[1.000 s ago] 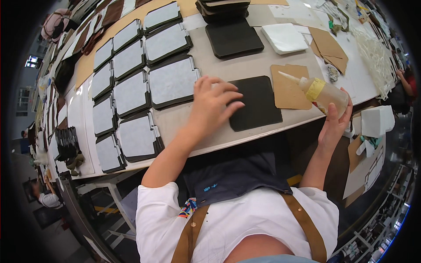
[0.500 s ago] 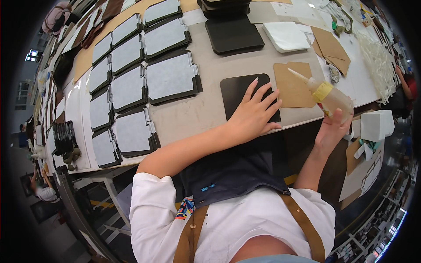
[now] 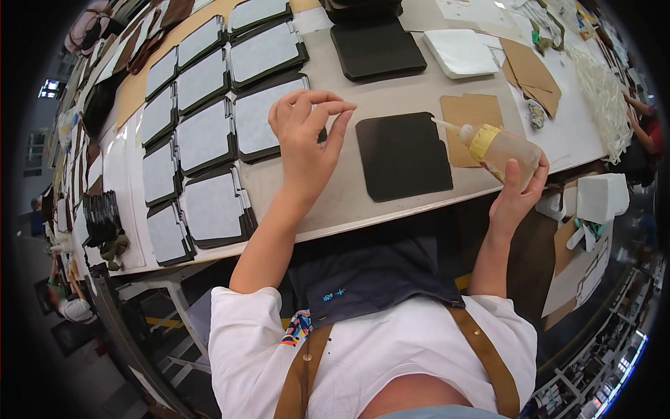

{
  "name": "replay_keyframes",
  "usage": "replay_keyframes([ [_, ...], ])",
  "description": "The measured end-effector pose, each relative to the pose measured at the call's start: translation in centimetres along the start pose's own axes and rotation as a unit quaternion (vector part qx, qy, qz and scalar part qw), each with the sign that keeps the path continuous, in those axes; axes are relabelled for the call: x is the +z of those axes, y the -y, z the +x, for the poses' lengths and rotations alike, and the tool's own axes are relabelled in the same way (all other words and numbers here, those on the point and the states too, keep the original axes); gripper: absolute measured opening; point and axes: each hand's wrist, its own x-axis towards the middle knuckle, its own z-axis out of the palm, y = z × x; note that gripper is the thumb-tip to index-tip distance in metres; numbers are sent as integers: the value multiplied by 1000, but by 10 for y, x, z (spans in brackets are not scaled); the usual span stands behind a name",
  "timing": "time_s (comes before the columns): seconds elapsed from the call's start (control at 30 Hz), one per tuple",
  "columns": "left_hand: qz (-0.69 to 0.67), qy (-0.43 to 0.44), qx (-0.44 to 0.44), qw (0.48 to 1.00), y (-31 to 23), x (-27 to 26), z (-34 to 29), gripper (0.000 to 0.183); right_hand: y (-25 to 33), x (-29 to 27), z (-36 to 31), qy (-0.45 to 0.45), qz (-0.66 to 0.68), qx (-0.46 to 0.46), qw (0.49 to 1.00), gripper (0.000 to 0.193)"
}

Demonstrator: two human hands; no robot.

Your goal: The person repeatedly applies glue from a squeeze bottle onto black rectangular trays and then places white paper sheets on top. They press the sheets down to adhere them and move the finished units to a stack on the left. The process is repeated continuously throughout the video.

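Here, right of the panel (image 3: 405, 159), we see the right hand (image 3: 518, 187) gripping the bottle (image 3: 515, 152) (probably light, squeezable; best held mid-body); left of it, the left hand (image 3: 307, 136), loosely parted, apparently empty.

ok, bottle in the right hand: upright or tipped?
Tipped. The bottle shows side-on from above in the right hand, its nozzle pointing left toward the black panel.

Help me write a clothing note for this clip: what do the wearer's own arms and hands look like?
Short, loose white fabric sleeves cover the upper arms and end near the elbows. Below them, the forearms, left hand and right hand are bare: no glove, watch or bracelet shows. Whether rings are worn, I cannot tell.
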Motion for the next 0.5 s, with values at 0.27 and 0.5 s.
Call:
replay_keyframes([
  [0.27, -21, -39, -18, 999, 6, -5, -2, 7, -8, -3, 0, -20, -46, -10, 999, 51],
  [0.5, -21, -50, -22, 998, 9, -8, -2, 7, -8, 0, -1, -16, -70, -30, 997, 50],
])
